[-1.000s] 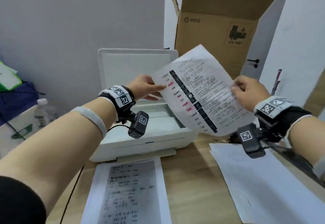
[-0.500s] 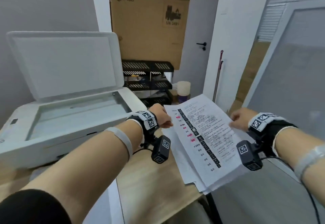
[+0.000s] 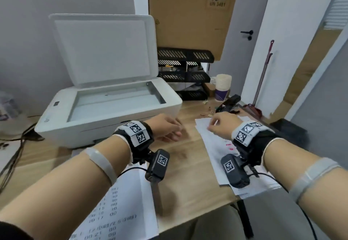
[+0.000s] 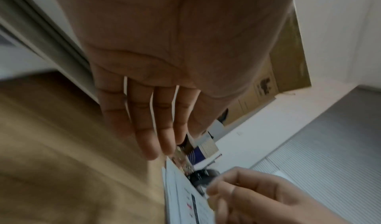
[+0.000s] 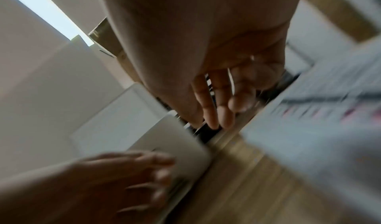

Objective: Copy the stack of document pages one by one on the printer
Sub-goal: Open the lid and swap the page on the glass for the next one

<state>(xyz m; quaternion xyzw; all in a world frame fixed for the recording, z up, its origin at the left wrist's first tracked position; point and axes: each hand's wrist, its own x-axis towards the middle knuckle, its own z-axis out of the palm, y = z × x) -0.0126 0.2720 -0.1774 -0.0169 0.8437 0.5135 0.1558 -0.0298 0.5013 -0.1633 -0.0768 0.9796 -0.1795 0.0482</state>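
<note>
The left hand point(image 3: 165, 126) hovers over bare wood just in front of the printer's right corner, its fingers point(image 4: 148, 129) straight and loosely spread, holding nothing. The right hand point(image 3: 222, 124) is at the far left corner of the stack of document pages point(image 3: 216, 156); its fingers extend loosely in the blurred wrist view, and whether they touch the top sheet cannot be told. A strip of bare desk point(image 3: 188, 164) separates the hands. The stack lies askew, its near corner past the desk's front edge. The printer point(image 3: 60, 123) stands at left with its lid point(image 3: 105, 49) raised and its scanner glass point(image 3: 113, 102) bare. A printed copy point(image 3: 128, 211) lies by the left forearm.
</note>
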